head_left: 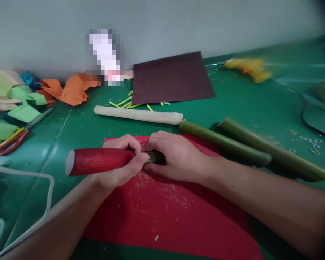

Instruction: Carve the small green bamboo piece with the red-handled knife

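Over red sheet (178,220): left hand (126,159) grips red handle (100,161), right hand (176,155) green piece (152,156); likely scraping, next stroke needs steadiness.

Left hand (132,168) and right hand (174,151) close together, both in curled grips, bare forearms (249,187) aslant

A red, pale-ended cylinder (100,161) points left beside a partly hidden olive piece (155,157).
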Available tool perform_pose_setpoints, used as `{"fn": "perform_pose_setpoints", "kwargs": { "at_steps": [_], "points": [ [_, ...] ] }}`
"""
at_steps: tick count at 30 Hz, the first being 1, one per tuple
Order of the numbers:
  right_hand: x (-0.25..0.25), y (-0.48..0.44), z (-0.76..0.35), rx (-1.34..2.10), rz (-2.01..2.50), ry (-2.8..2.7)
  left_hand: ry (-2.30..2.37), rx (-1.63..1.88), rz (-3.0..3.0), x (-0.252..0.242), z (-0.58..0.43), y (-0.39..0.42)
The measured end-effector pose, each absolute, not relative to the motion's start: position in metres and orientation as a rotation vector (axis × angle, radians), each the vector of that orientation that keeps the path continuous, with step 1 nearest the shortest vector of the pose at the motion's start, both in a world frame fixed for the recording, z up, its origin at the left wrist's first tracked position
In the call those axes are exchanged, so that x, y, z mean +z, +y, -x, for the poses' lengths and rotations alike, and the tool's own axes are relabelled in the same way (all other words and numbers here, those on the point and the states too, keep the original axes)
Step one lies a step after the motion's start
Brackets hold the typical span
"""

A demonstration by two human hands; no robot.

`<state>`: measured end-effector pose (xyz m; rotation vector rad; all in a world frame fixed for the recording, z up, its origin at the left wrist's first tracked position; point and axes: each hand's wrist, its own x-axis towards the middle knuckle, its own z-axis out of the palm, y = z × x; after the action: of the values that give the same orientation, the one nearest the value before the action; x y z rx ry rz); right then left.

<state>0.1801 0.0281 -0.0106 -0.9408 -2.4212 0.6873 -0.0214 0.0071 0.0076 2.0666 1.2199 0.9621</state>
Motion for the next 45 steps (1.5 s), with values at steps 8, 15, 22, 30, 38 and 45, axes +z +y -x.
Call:
{"fn": "perform_pose_setpoints", "kwargs": {
  "at_steps": [8,15,22,30,38,45],
  "points": [
    [-0.008,0.029,-0.181,0.705,0.953,-2.432,1.1,0.924,-1.951,0.002,0.024,0.01],
    [-0.011,0.028,-0.18,0.696,0.94,-2.411,1.178,0.934,-1.939,0.001,0.021,0.006],
    [-0.011,0.027,-0.18,0.646,0.932,-2.423,1.267,0.95,-1.909,0.011,0.006,0.003],
    [-0.011,0.029,-0.18,0.588,0.974,-2.422,1.449,1.201,-1.779,0.001,-0.006,0.002],
    [-0.01,0.028,-0.18,0.645,0.972,-2.443,1.547,1.238,-1.589,0.0,-0.003,0.007],
    [-0.01,0.028,-0.179,0.632,0.976,-2.458,1.325,1.177,-1.775,0.004,0.003,0.001]
  ]
}}
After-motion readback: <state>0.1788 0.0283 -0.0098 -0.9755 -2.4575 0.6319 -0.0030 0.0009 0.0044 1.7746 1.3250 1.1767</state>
